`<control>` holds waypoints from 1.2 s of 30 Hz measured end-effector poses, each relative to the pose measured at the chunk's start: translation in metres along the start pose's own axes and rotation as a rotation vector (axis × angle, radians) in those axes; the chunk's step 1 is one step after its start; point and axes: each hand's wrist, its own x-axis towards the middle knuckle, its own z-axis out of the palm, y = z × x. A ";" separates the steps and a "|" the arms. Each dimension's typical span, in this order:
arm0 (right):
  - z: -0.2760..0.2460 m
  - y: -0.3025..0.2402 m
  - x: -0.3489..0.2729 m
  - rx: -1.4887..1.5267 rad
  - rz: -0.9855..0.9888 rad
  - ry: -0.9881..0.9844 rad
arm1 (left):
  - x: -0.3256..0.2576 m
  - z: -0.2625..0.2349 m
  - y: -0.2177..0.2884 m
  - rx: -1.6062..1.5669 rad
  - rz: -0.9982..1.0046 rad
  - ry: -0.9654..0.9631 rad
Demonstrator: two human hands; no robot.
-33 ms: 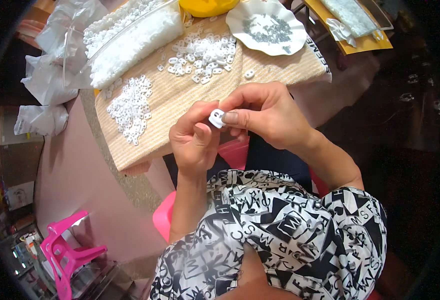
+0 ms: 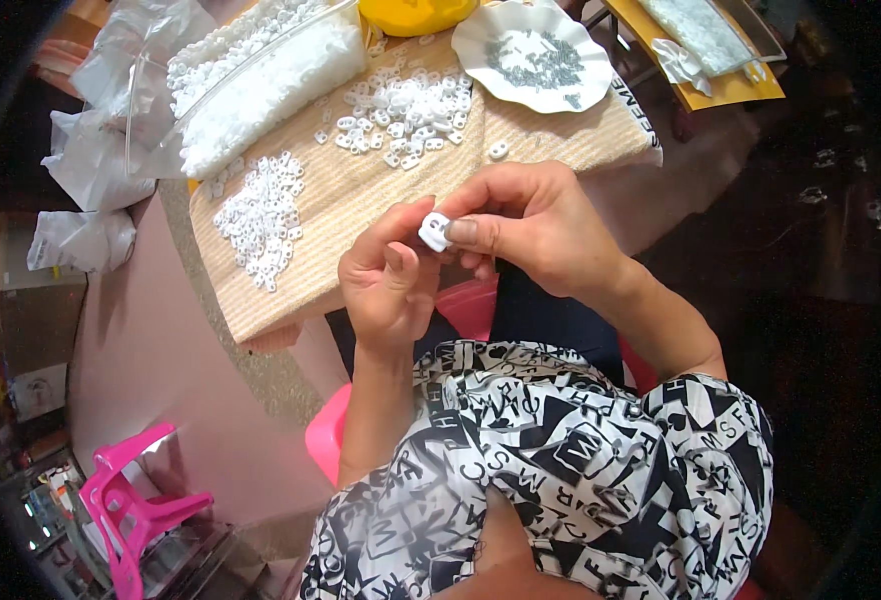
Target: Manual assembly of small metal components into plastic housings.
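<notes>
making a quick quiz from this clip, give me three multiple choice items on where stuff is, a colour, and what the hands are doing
1. Where does the white scalloped dish with small dark bits sit?
A. at the far right of the woven board
B. on the floor
C. on the pink stool

2. What colour is the small stool at lower left?
A. blue
B. pink
C. green

3. What state are the hands in?
A. both flat on the board
B. both pinching one small white part
C. both empty and apart

Answers:
1 A, the dish rests on the woven board.
2 B, its frame is bright pink.
3 B, the left hand and right hand meet on the small white part.
</notes>
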 end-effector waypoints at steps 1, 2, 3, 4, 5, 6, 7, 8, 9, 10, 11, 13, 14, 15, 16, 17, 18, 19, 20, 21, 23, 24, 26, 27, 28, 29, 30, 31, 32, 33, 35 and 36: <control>0.000 0.000 0.002 -0.014 -0.003 0.030 | 0.001 -0.002 0.001 -0.003 0.007 -0.004; -0.001 -0.001 0.004 -0.028 -0.008 0.062 | 0.001 -0.006 0.002 -0.011 -0.013 -0.005; 0.000 -0.001 0.005 -0.035 -0.012 0.060 | 0.002 -0.009 0.002 -0.019 -0.033 -0.007; 0.000 -0.002 0.006 -0.003 -0.020 0.060 | 0.002 -0.010 0.003 -0.021 -0.025 -0.012; 0.000 -0.002 0.008 0.028 -0.031 0.060 | 0.004 -0.012 0.003 -0.009 -0.017 0.001; -0.003 -0.001 0.012 -0.030 -0.049 0.087 | 0.005 -0.014 0.004 0.004 -0.008 0.014; -0.007 -0.001 0.020 -0.087 -0.068 0.114 | 0.004 -0.019 0.005 0.003 0.002 0.006; -0.018 -0.005 0.032 -0.215 -0.171 0.158 | 0.006 -0.024 0.004 0.072 -0.034 0.072; -0.022 -0.017 0.047 -0.326 -0.252 0.198 | 0.006 -0.028 0.006 0.148 -0.061 0.148; -0.035 -0.023 0.069 -0.484 -0.394 0.245 | 0.007 -0.027 0.008 0.216 -0.070 0.214; -0.051 -0.029 0.096 -0.598 -0.552 0.312 | 0.009 -0.028 0.008 0.218 -0.063 0.210; -0.076 -0.046 0.149 -0.884 -0.765 0.473 | 0.009 -0.033 0.007 0.377 -0.031 0.285; -0.089 -0.054 0.163 -0.933 -0.985 0.514 | 0.011 -0.032 0.007 0.377 -0.036 0.284; -0.090 -0.067 0.173 -0.983 -0.889 0.565 | 0.013 -0.033 0.008 0.483 -0.011 0.322; -0.087 -0.090 0.180 -1.118 -0.463 0.501 | 0.014 -0.035 0.008 0.591 0.014 0.367; -0.105 -0.086 0.196 -1.240 -0.522 0.511 | 0.016 -0.032 0.006 0.698 0.032 0.392; -0.111 -0.086 0.200 -1.364 -0.584 0.520 | 0.018 -0.034 0.006 0.700 0.027 0.393; -0.122 -0.090 0.197 -1.402 -0.538 0.512 | 0.019 -0.037 0.007 0.904 0.083 0.354; -0.118 -0.096 0.186 -1.436 -0.496 0.495 | 0.022 -0.043 0.008 1.110 0.142 0.318; -0.119 -0.091 0.180 -1.382 -0.542 0.576 | 0.025 -0.049 0.011 1.116 0.140 0.328; -0.129 -0.093 0.154 -1.493 -0.329 0.651 | 0.037 -0.056 0.008 1.419 0.336 0.227; -0.149 -0.085 0.152 -1.555 -0.309 0.415 | 0.043 -0.058 0.007 1.405 0.315 0.279; -0.168 -0.045 0.143 -1.586 -0.298 0.356 | 0.056 -0.066 0.007 1.568 0.356 0.244; -0.180 -0.043 0.133 -1.610 -0.200 0.230 | 0.067 -0.063 0.003 1.621 0.414 0.193; -0.192 -0.034 0.125 -1.578 -0.223 0.250 | 0.079 -0.061 0.000 1.726 0.469 0.126; -0.191 -0.028 0.118 -1.532 -0.165 0.278 | 0.089 -0.064 -0.005 1.834 0.520 0.067; -0.199 -0.022 0.117 -1.553 -0.220 0.240 | 0.098 -0.065 -0.005 1.884 0.555 0.005; -0.207 -0.017 0.116 -1.572 -0.277 0.200 | 0.102 -0.062 -0.006 1.874 0.563 -0.005; -0.205 -0.015 0.115 -1.558 -0.278 0.215 | 0.104 -0.062 -0.008 1.931 0.515 -0.009; -0.202 -0.013 0.114 -1.543 -0.280 0.229 | 0.106 -0.062 -0.009 1.989 0.466 -0.013; -0.203 -0.011 0.112 -1.536 -0.285 0.243 | 0.107 -0.064 -0.011 1.971 0.445 -0.006; -0.205 -0.009 0.112 -1.541 -0.321 0.260 | 0.107 -0.065 -0.011 1.965 0.449 -0.010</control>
